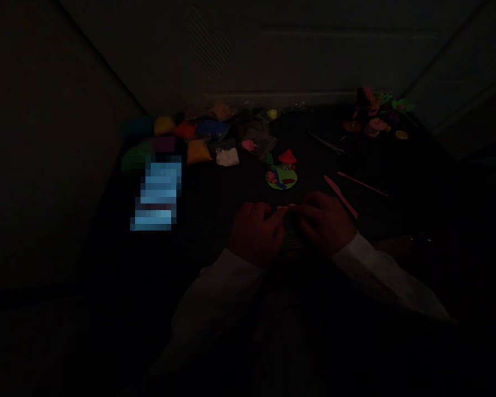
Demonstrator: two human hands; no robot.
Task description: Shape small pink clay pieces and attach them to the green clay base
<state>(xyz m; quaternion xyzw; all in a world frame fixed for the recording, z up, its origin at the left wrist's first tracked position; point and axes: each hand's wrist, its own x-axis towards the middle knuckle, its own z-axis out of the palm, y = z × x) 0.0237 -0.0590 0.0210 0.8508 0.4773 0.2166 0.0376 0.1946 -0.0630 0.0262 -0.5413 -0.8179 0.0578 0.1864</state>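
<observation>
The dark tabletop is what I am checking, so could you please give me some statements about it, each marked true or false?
1. Both the left hand and the right hand have their fingers at a small pink piece. True.
2. The bright screen is to the right of both hands. False: the bright screen is to their left.
3. The scissors are in the right hand. False: the scissors lie beyond it on the tabletop.
4. The flat pink tool and the thin pink stick lie apart. True.
5. The white packet is left of the yellow-orange one nearest it. False: the white packet is on its right.
</observation>
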